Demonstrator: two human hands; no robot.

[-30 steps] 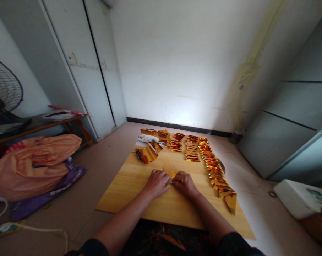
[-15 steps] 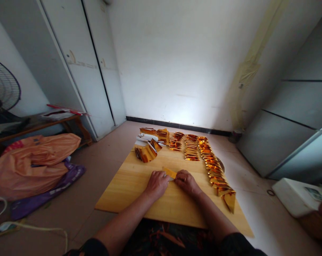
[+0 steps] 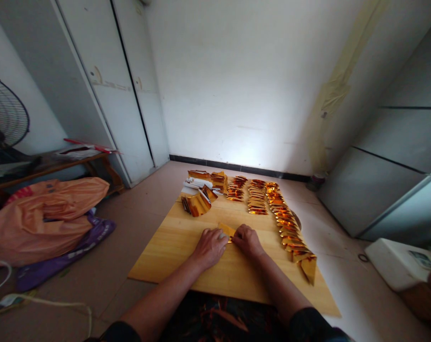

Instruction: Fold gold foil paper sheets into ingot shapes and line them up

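A small sheet of gold foil paper (image 3: 226, 230) lies on a wooden board (image 3: 172, 247) on the floor. My left hand (image 3: 211, 246) and my right hand (image 3: 248, 241) meet over its near edge, fingers curled and pinching it against the board. Most of the sheet is hidden under my fingers. Beyond my hands, a loose pile of gold sheets (image 3: 197, 205) lies at the board's far left. Rows of folded gold pieces (image 3: 257, 198) run along the far edge, and a long row (image 3: 290, 232) runs down the right side.
An orange plastic bag (image 3: 44, 218) on a purple bag lies to the left. A fan (image 3: 4, 118) and a low wooden table (image 3: 58, 164) stand behind it. White cabinet doors (image 3: 122, 95) are at the far left. A white box (image 3: 400, 263) sits on the floor at right.
My hands have stayed pinching the gold sheet, shifting slightly away from me along its edge. Nothing else on the board has moved.
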